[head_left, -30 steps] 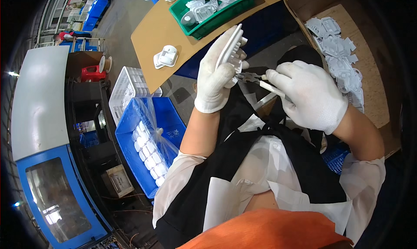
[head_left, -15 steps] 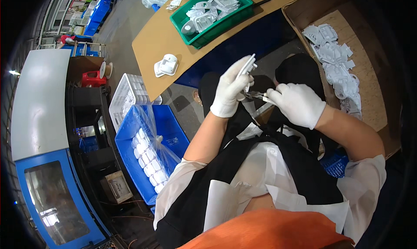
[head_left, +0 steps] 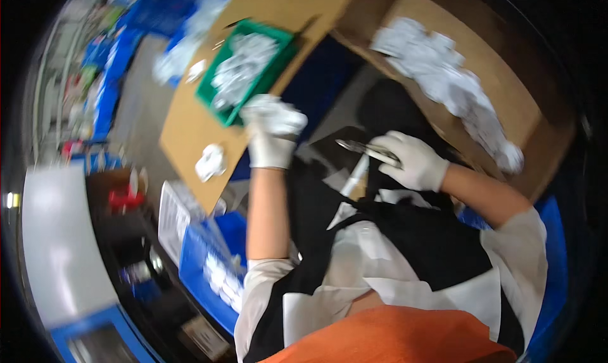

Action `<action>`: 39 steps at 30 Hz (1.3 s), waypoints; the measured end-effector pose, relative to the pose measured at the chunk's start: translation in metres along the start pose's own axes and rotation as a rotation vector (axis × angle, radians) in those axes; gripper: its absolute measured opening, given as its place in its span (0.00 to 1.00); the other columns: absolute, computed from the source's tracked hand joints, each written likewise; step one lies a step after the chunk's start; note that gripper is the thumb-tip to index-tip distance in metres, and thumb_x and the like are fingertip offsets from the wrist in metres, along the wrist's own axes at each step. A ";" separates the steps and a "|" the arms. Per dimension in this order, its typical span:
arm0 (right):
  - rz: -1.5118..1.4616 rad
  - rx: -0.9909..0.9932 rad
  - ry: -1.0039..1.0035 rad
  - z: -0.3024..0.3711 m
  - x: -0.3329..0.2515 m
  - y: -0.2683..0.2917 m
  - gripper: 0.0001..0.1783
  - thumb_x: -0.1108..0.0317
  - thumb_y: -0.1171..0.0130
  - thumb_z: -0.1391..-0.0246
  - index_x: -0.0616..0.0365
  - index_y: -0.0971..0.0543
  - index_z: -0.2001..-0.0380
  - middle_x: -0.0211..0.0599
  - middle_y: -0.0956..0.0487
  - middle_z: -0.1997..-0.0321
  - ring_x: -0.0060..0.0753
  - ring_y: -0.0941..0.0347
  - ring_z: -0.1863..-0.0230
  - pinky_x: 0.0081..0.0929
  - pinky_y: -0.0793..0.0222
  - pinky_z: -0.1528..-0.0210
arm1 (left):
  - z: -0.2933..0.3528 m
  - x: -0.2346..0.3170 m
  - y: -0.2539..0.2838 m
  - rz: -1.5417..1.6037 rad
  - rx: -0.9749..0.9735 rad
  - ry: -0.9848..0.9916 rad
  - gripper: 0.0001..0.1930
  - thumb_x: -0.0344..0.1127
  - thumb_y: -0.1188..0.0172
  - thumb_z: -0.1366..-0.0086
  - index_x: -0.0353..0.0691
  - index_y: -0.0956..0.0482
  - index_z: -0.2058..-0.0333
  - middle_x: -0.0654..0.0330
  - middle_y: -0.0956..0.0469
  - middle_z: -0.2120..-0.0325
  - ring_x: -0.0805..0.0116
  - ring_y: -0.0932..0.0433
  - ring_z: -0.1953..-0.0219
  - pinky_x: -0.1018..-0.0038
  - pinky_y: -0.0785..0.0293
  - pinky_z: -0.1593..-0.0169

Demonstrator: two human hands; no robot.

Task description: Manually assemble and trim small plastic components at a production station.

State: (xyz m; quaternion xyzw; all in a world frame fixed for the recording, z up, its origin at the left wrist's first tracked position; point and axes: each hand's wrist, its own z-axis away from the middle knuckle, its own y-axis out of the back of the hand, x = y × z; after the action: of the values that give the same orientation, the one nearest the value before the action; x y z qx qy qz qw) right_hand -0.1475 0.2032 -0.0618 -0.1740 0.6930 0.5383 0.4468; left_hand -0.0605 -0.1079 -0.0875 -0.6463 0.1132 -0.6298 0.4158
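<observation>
My left hand, in a white glove, is raised beside the near corner of a green bin. It grips a white plastic part, which is blurred by motion. Similar white parts fill the bin. In my gloved right hand, fingers wrapped round its handles, is a pair of small pliers. The metal jaws point left over my lap, apart from the part.
The bin stands on a brown tabletop, where another white part lies near the edge. At right, a large cardboard box holds a heap of white parts. A blue crate stands at lower left, beside a machine.
My left hand has moved away from the pliers, up and left toward the green bin, carrying the white part. My right hand stays over my lap with the pliers. The whole view has turned.
</observation>
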 end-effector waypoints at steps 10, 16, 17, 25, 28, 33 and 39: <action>-0.062 0.534 -0.654 0.032 0.082 0.055 0.23 0.67 0.45 0.55 0.59 0.28 0.52 0.53 0.23 0.59 0.52 0.25 0.56 0.39 0.31 0.53 | -0.098 0.036 0.114 0.014 0.514 0.265 0.22 0.52 0.44 0.36 0.33 0.25 0.63 0.50 0.23 0.63 0.51 0.23 0.62 0.55 0.23 0.54; 0.297 0.305 -1.144 0.106 0.294 0.109 0.29 0.59 0.48 0.47 0.55 0.34 0.41 0.58 0.27 0.46 0.45 0.26 0.48 0.39 0.30 0.49 | -0.005 -0.054 0.048 0.056 0.347 0.543 0.21 0.46 0.42 0.37 0.31 0.26 0.57 0.48 0.26 0.54 0.51 0.25 0.55 0.57 0.25 0.50; 0.331 0.248 -1.061 0.183 0.376 0.108 0.38 0.52 0.45 0.50 0.52 0.38 0.36 0.57 0.28 0.45 0.45 0.27 0.46 0.38 0.31 0.46 | -0.010 -0.076 0.035 0.097 0.311 0.612 0.22 0.45 0.40 0.37 0.31 0.27 0.55 0.46 0.26 0.55 0.49 0.25 0.53 0.56 0.25 0.49; 0.377 0.499 -1.369 0.129 0.261 0.111 0.27 0.59 0.42 0.51 0.59 0.30 0.49 0.52 0.24 0.49 0.50 0.27 0.47 0.41 0.31 0.47 | 0.052 -0.033 0.051 0.108 0.372 0.420 0.21 0.46 0.42 0.36 0.33 0.25 0.55 0.48 0.24 0.56 0.52 0.24 0.53 0.59 0.24 0.50; 0.451 0.367 -1.188 0.133 0.254 0.104 0.22 0.60 0.44 0.49 0.58 0.30 0.53 0.52 0.24 0.50 0.50 0.26 0.49 0.42 0.31 0.50 | 0.053 -0.036 0.045 0.132 0.347 0.409 0.19 0.45 0.43 0.35 0.33 0.25 0.55 0.50 0.22 0.58 0.53 0.23 0.54 0.60 0.23 0.51; 0.678 0.622 -1.050 0.108 0.189 0.112 0.14 0.63 0.44 0.48 0.56 0.30 0.60 0.52 0.22 0.60 0.56 0.25 0.58 0.44 0.30 0.55 | 0.053 -0.047 0.012 0.029 0.191 0.425 0.21 0.45 0.44 0.34 0.33 0.27 0.51 0.50 0.24 0.56 0.55 0.23 0.54 0.63 0.22 0.53; 0.110 0.835 -0.372 0.026 0.034 0.103 0.22 0.67 0.41 0.51 0.59 0.29 0.51 0.44 0.23 0.62 0.40 0.25 0.60 0.33 0.30 0.57 | 0.074 -0.039 -0.057 -0.171 -0.108 0.298 0.30 0.45 0.41 0.37 0.37 0.36 0.41 0.50 0.32 0.45 0.57 0.30 0.45 0.57 0.32 0.43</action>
State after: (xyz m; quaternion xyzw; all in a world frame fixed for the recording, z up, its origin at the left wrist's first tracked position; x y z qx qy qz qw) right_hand -0.2287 0.2720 -0.0286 0.1576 0.7669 0.2579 0.5662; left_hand -0.0216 -0.0172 -0.0666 -0.5743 0.1517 -0.7447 0.3042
